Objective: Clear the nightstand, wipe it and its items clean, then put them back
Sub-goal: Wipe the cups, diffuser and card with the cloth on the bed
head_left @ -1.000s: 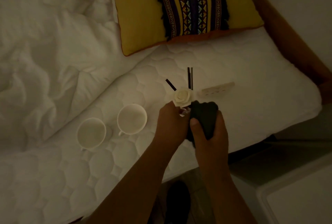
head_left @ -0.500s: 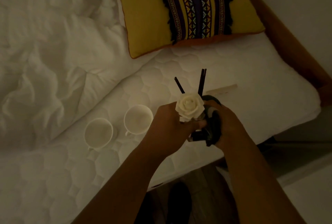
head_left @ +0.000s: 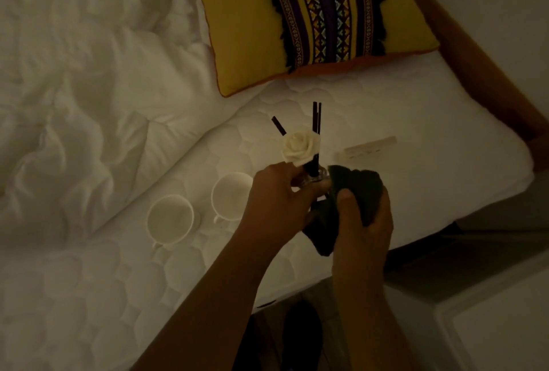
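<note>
A small glass diffuser bottle (head_left: 313, 176) is gripped by the left hand (head_left: 282, 195) above the bed (head_left: 416, 144); black reeds (head_left: 315, 116) and a white rose (head_left: 301, 146) are held in it. A dark cloth (head_left: 356, 192) — bunched against the bottle — is clenched in the right hand (head_left: 364, 229). Two white cups (head_left: 228, 196) are seen upright on the mattress, side by side, interiors too dim to judge — a yellow patterned pillow (head_left: 312, 14) beyond.

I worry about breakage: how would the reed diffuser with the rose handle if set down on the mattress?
The diffuser looks top-heavy: tall reeds and a rose over a small base, so it would probably tip on the soft quilted mattress. The base seems to be glass, so likely fragile and slippery; the left hand grips it.
</note>
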Available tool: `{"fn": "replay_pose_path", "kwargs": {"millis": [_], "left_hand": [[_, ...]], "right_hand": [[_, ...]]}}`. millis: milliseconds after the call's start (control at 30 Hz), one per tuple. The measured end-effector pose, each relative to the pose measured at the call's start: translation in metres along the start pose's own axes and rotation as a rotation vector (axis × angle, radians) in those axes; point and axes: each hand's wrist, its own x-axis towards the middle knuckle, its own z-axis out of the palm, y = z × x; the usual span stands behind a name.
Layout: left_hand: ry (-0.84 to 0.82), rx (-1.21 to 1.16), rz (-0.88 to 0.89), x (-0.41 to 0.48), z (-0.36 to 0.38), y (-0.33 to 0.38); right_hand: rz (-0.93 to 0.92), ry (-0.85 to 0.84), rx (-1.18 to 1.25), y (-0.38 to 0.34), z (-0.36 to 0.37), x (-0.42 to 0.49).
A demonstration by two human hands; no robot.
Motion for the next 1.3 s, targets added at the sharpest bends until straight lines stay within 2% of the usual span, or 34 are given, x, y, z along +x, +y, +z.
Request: {"fn": "replay_pose_path", "kwargs": {"millis": [167,267,333,500,567,633,800,900,1067,1200,1233,1300], "left_hand": [[0.043,-0.057,-0.081,0.005,0.013,0.007],[0.059,-0.109,-0.165,0.008,0.017,0.008],[0.072,-0.137,-0.184,0.009,0.016,0.01],[-0.006,-0.034,-0.062,0.013,0.005,0.019],[-0.034,-0.023,-0.047,0.011,0.001,0.022],[-0.025,-0.002,0.007,0.008,-0.004,0.022],[-0.073,-0.053,0.044,-0.004,-0.01,0.019],[-0.073,-0.043,0.036,-0.012,-0.01,0.017],[-0.109,-0.105,0.003,-0.022,-0.003,0.013],[-0.082,-0.129,0.003,-0.019,0.002,0.013],[-0.054,-0.132,-0.005,-0.016,0.003,0.012],[-0.002,-0.103,0.017,-0.01,0.005,0.012]], "right_hand": [[-0.266,0.036,-0.24,0.013,0.009,-0.023],[-0.419,-0.027,-0.281,0.013,0.011,-0.021],[-0.455,-0.044,-0.33,0.01,0.011,-0.015],[-0.249,-0.008,-0.109,-0.007,0.004,0.002],[-0.214,-0.018,-0.095,-0.018,-0.002,0.017],[-0.105,-0.143,-0.053,-0.027,-0.004,0.034],[0.513,-0.478,0.231,-0.034,-0.007,0.067],[0.68,-0.592,0.189,-0.032,-0.007,0.076],[0.7,-0.68,0.024,-0.028,-0.009,0.087],[0.639,-0.679,0.044,-0.028,-0.009,0.085],[0.588,-0.646,0.084,-0.028,-0.007,0.082],[0.48,-0.451,0.111,-0.023,-0.003,0.073]]}}
